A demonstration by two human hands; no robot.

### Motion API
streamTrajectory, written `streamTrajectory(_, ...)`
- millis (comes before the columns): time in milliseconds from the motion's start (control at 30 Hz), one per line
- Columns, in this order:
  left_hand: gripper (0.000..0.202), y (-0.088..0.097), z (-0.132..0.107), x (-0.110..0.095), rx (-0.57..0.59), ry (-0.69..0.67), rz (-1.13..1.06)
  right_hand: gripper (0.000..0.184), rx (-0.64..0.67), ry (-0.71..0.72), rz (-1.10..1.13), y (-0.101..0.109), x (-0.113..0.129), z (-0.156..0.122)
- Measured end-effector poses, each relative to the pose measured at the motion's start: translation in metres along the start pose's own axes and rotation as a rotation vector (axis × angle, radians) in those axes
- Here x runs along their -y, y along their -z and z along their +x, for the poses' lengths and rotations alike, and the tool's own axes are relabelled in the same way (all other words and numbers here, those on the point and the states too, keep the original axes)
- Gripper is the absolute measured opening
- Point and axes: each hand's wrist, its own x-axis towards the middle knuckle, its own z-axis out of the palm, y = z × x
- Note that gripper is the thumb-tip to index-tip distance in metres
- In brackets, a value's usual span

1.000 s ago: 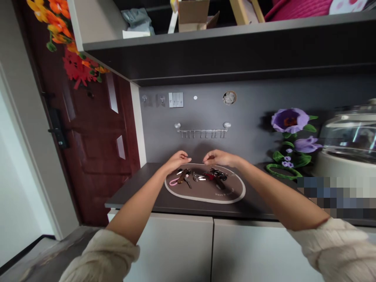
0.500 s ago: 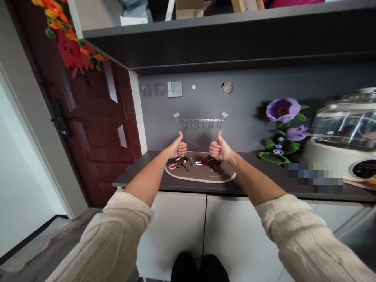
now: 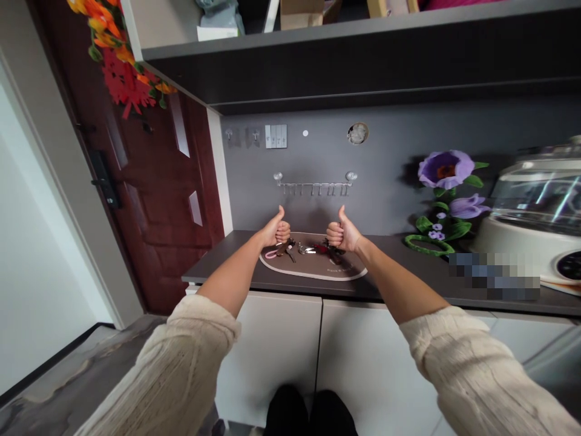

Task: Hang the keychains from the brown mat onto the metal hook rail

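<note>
Both arms reach forward over the counter with thumbs pointing up. My left hand (image 3: 276, 231) is a closed fist above the left part of a brown mat (image 3: 308, 270) with a pale rim. Opposite it, my right hand (image 3: 344, 234) makes the same fist over the mat's right part. No object shows in either hand. Several keys and key rings (image 3: 307, 249) lie on the mat below and between the hands, partly covered by them. One has a pink loop (image 3: 271, 255). On the wall just above the thumbs is a metal hook rail (image 3: 313, 185) with bare hooks.
Overhead juts a dark shelf (image 3: 354, 66) holding boxes and bags. Purple artificial flowers (image 3: 447, 169) and a white appliance with a clear top (image 3: 521, 236) stand on the counter (image 3: 385, 281) at right. A dark red door (image 3: 149, 224) is at left; white cabinet doors (image 3: 267, 345) are below.
The whole view has shifted slightly, so the scene sits a little further right. Both hands keep the same thumbs-up fists over the mat; the keys have not visibly moved.
</note>
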Motion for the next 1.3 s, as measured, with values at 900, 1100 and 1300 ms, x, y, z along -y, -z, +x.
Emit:
streamTrajectory(900,0.012,0.054,0.035,0.056,-0.665,-0.389,0.838,0.01,-0.537,0.363,-1.01,-0.006,-0.065,0.112)
streamTrajectory(1100,0.012,0.053,0.035,0.056,-0.634,-0.356,0.918,0.01,-0.472,0.384,-1.233,-0.006,-0.068,0.107)
streamTrajectory(1300,0.011,0.056,0.035,0.061,-0.633,-0.329,0.969,0.014,-0.357,0.412,-1.36,-0.006,-0.072,0.11)
